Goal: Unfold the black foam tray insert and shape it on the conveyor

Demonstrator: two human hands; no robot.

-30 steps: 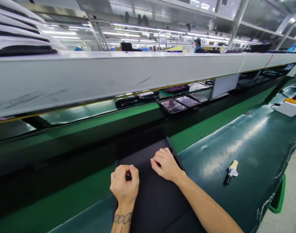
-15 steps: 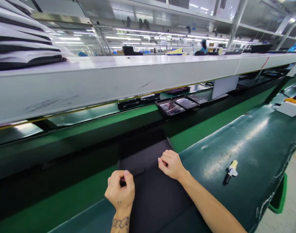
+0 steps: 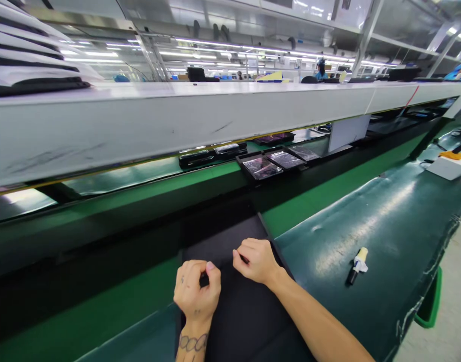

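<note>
Left hand: the left hand (image 3: 196, 291) is curling into a loose fist over the near left part of the black sheet (image 3: 249, 311), thumb and forefinger pinching something small and dark; what it is cannot be told.
Right hand: the right hand (image 3: 255, 260) is resting knuckles-up on the same sheet, fingers folded under and nipping at its surface or a fold in it; the grip itself is hiding beneath the fingers.
Black sheet: lying flat across the dark green work mat (image 3: 385, 221) at the near edge of the bench, reaching forward to the black strip before the conveyor.
Marker: a black pen with a pale cap (image 3: 356, 266) is lying on the mat, well apart to the right of both hands.
Conveyor: a green belt (image 3: 147, 176) is carrying black trays of shiny bagged parts (image 3: 278, 161) under a long white shelf (image 3: 177, 120).
Shelf top: dark and white flat sheets are sitting stacked (image 3: 30, 60) at far left.
Background: a person (image 3: 321, 70) is working beyond the shelf.
</note>
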